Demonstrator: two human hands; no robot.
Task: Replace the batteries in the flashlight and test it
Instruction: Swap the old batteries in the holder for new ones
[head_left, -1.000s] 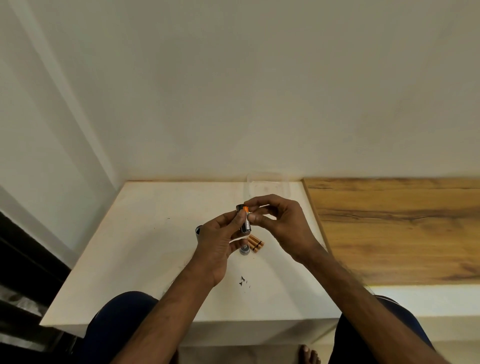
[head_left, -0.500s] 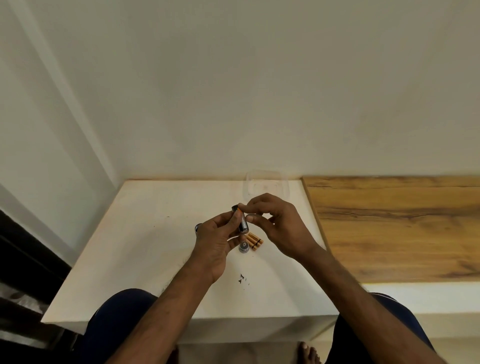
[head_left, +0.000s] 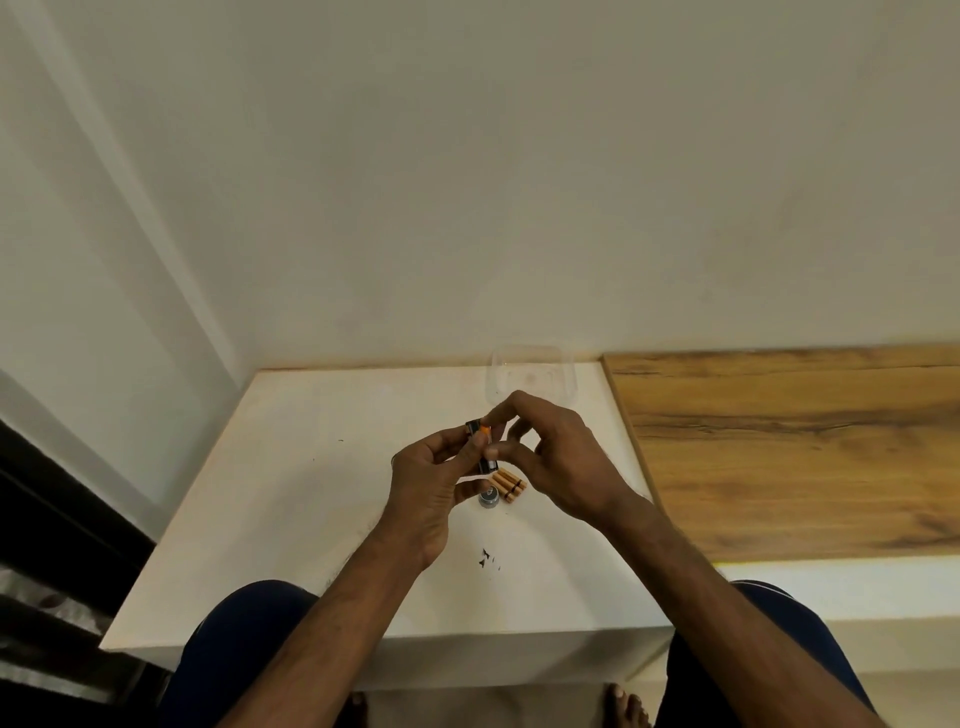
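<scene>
Above the white table, my left hand grips a small dark battery holder with an orange battery showing at its top end. My right hand pinches that top end with thumb and forefinger. Below the hands, three loose orange-and-black batteries lie side by side on the table. A small round dark flashlight part stands just left of them. The rest of the flashlight is hidden by my hands.
A clear plastic box stands at the back of the table against the wall. A wooden surface adjoins the table on the right. Small dark specks mark the table near the front. My knees sit under the front edge.
The holder has tilted slightly, and the battery's orange end shows at its top again after being hidden half a second ago. Both hands stay in the same place.
</scene>
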